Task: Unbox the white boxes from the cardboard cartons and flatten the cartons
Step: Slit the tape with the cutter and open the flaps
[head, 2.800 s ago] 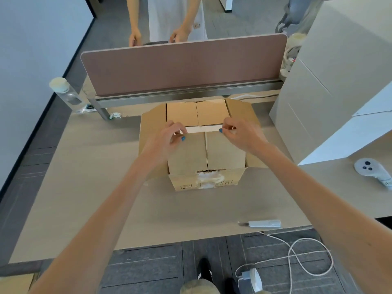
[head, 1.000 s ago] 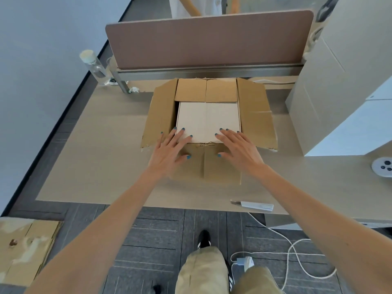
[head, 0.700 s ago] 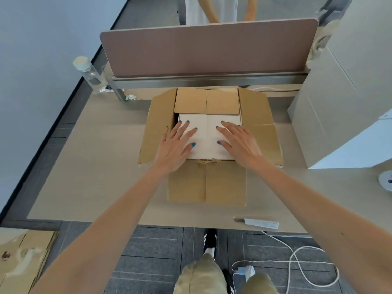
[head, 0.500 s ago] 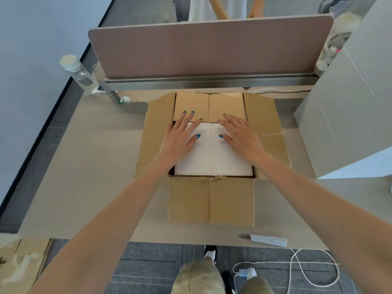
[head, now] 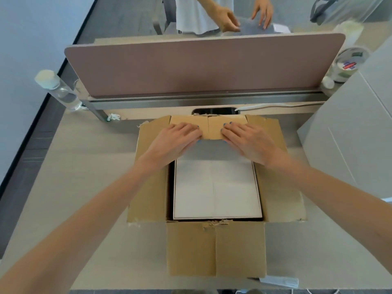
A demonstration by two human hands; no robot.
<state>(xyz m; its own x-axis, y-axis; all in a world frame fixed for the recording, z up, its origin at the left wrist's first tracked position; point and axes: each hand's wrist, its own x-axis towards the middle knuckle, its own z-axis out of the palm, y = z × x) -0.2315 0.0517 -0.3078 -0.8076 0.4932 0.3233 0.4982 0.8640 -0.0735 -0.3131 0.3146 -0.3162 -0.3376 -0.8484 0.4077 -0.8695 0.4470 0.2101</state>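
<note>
Bottle (head: 57, 90) of clear plastic with a pale cap stands at the far left corner of the worktop (head: 84, 177), beside the post of a long brown divider (head: 203, 64) that runs across the far edge. An open cardboard carton (head: 152, 177) sits in the middle of the worktop, its four flaps spread outward. The left hand (head: 174, 141) reaches across the carton and grips the far flap (head: 214, 129), with bent fingers on top and the thumb tip tucked under the flap's near edge. A white box (head: 216, 187) lies flat inside the carton and fills most of the opening; its far end is shaded by both hands. The near flap (head: 216, 249) hangs toward the near edge of the worktop. The right hand (head: 248, 141) holds the same far flap just beside the left, fingers bent over its edge and its thumb hidden. A grey handle (head: 280, 281) pokes out from under the near flap's right corner. A tall pale box (head: 347, 149) stands at the right, close to the carton. Beyond the divider, another person's hands (head: 227, 20) rest on something grey.
</note>
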